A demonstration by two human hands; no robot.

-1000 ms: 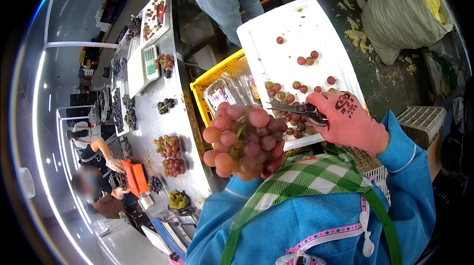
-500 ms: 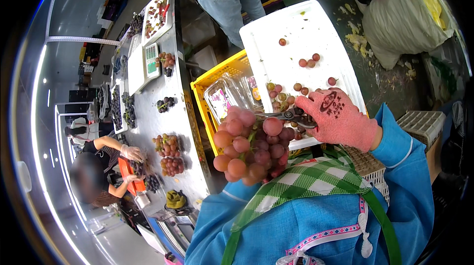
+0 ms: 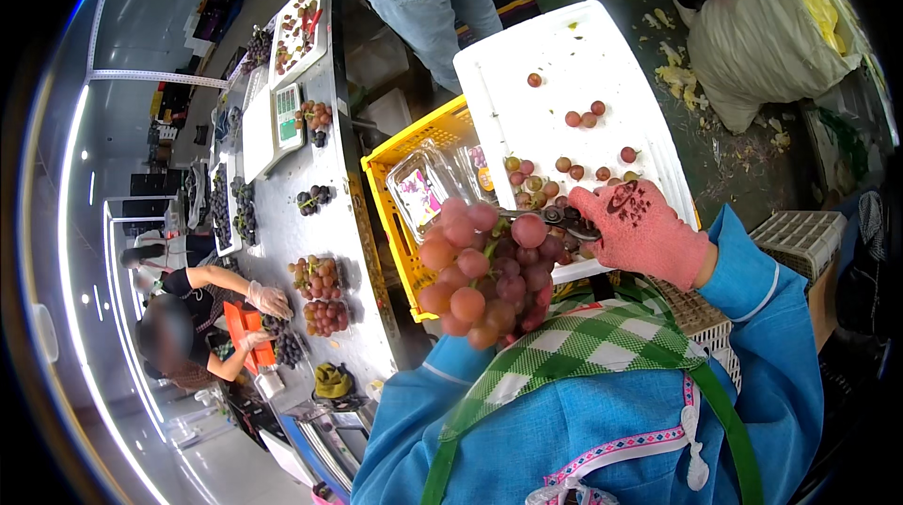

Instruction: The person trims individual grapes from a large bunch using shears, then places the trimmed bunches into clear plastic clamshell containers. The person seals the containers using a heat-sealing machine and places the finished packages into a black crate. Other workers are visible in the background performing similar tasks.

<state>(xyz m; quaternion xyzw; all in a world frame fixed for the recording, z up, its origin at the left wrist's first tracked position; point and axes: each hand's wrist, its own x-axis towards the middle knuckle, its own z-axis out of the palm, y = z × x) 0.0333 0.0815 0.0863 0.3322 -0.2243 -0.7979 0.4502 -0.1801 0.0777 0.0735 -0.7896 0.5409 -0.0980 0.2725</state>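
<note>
A large bunch of pinkish-red grapes (image 3: 475, 284) hangs in front of my body, its green stems showing between the berries. My left hand (image 3: 538, 309), in a pink glove, holds it from behind and is mostly hidden by the fruit. In my right hand (image 3: 649, 234), also pink-gloved, is a pair of small dark-handled snips (image 3: 574, 220). Their blades reach into the upper right of the bunch; the tips are hidden among the berries. Beneath my hands, a white foam tray (image 3: 602, 54) carries loose grapes (image 3: 536, 187), thickest near its left edge.
A yellow crate (image 3: 378, 176) with clear plastic boxes (image 3: 419, 187) adjoins the tray. On the metal table (image 3: 287, 213) at left are more grapes, a scale (image 3: 288, 119) and another tray. A co-worker (image 3: 193, 317) handles dark grapes there. A white sack (image 3: 767, 44) stands at far right.
The bunch has shifted slightly right and turned a little in my left hand. The snips remain at its upper right. Across the table, the co-worker's hands have moved slightly.
</note>
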